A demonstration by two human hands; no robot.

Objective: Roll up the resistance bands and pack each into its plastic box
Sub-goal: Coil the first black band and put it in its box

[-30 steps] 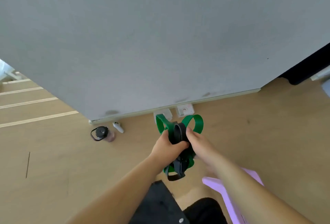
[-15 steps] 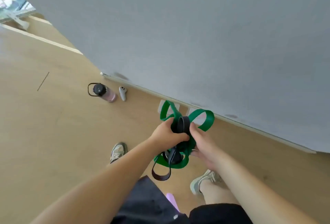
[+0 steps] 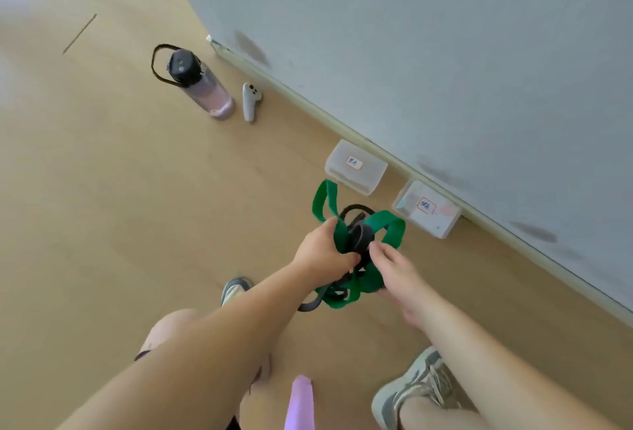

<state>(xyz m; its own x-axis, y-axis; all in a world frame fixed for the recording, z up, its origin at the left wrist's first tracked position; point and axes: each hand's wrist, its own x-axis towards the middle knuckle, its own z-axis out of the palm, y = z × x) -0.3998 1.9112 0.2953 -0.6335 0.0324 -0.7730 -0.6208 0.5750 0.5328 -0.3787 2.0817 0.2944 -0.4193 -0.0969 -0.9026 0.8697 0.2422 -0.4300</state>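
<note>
A green resistance band (image 3: 390,227) and a black resistance band (image 3: 359,236) hang tangled together in loops above the floor. My left hand (image 3: 322,253) is shut around the bundle from the left. From the right, my right hand (image 3: 394,268) pinches the same bundle with its fingertips. Two translucent lidded plastic boxes sit on the floor against the wall just beyond the bands: a left box (image 3: 356,169) and a right box (image 3: 428,208), each with a small label on top.
A grey wall (image 3: 445,52) runs diagonally across the right. A pink water bottle (image 3: 200,87) and a white controller (image 3: 250,100) lie on the wooden floor at the upper left. My two shoes (image 3: 414,392) and a purple object (image 3: 301,402) are below.
The view has swung left and downward and moved closer to the floor; the two boxes now show in full. Both hands still hold the tangled bands, which hang lower and looser.
</note>
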